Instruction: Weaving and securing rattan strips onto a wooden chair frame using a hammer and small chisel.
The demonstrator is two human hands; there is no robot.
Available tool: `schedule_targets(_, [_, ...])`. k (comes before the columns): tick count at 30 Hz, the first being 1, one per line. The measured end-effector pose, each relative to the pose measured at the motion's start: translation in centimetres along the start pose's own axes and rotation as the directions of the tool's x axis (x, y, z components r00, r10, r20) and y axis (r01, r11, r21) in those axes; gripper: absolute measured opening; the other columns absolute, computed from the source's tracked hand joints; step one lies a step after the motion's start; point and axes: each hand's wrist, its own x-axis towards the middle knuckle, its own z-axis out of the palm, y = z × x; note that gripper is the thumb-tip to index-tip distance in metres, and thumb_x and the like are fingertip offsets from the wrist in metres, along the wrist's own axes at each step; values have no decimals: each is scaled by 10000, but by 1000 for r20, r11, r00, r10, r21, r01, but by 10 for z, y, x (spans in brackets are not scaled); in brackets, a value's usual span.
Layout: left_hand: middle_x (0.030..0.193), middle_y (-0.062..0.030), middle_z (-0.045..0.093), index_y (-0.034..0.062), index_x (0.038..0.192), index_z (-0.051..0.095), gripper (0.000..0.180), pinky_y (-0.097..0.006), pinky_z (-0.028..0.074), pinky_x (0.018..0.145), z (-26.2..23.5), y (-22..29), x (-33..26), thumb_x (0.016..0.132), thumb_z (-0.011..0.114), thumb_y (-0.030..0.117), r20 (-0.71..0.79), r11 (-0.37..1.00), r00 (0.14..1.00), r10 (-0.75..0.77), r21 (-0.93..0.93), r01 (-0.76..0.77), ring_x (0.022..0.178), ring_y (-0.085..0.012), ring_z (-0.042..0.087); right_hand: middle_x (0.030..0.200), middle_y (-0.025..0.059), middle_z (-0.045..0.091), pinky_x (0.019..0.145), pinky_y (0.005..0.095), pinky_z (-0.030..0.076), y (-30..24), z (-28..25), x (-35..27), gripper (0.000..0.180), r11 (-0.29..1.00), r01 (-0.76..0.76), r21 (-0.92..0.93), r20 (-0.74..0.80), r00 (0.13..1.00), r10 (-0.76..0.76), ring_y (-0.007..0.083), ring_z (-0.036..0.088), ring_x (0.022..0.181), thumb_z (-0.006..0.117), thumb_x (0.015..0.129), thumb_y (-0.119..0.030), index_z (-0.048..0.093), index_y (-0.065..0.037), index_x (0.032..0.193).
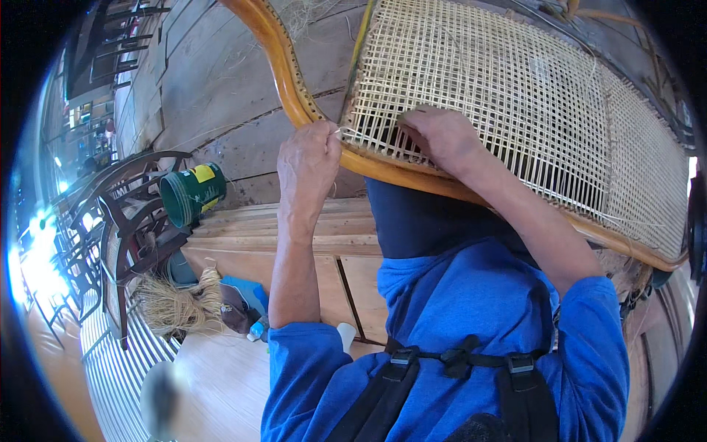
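Observation:
A curved, varnished wooden chair frame (283, 70) with a row of small holes along its edge lies across my lap. Pale cane webbing (471, 62) fills its panel, with a more open band of strands near my side. My left hand (311, 156) is closed at the frame's near-left corner, pinching a thin cane strand (342, 131) beside the thumb. Over the webbing's near-left part, my right hand (442, 140) is curled with its fingertips down at a dark gap in the weave. What those fingertips hold is hidden.
Wooden planks (294, 214) lie stacked left of my legs. A green bucket (193, 193) rests tilted beside dark wooden chair frames (118, 221). Below it are a bundle of cane fibre (173, 303), a dark cap (236, 309) and a blue object (250, 291).

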Motion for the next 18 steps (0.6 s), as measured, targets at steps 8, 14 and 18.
schedule_targets(8, [896, -192, 645, 34, 955, 620, 164, -441, 487, 765, -2, 5, -5, 850, 519, 108, 63, 964, 983, -170, -199, 179, 863, -377, 617, 876, 74, 604, 660, 392, 526, -26, 26, 41, 109, 990, 138, -16, 33, 990, -138, 289, 630, 813, 537, 824, -138, 581, -116, 922])
schedule_targets(14, [868, -202, 644, 59, 982, 603, 172, -466, 488, 732, -6, -6, -7, 840, 523, 114, 175, 979, 964, -199, -18, 205, 831, -403, 618, 866, 58, 598, 661, 379, 527, -32, 36, 49, 164, 979, 199, 44, -41, 980, -197, 279, 625, 819, 562, 790, -124, 594, -137, 951])
schedule_targets(18, [950, -172, 616, 70, 984, 587, 160, -461, 499, 681, -2, -4, -7, 839, 527, 102, 136, 995, 991, -14, 103, 0, 808, -375, 627, 890, 54, 600, 657, 384, 523, -21, 31, 57, 182, 975, 221, -38, 70, 973, -218, 275, 626, 834, 571, 769, -109, 607, -140, 945])
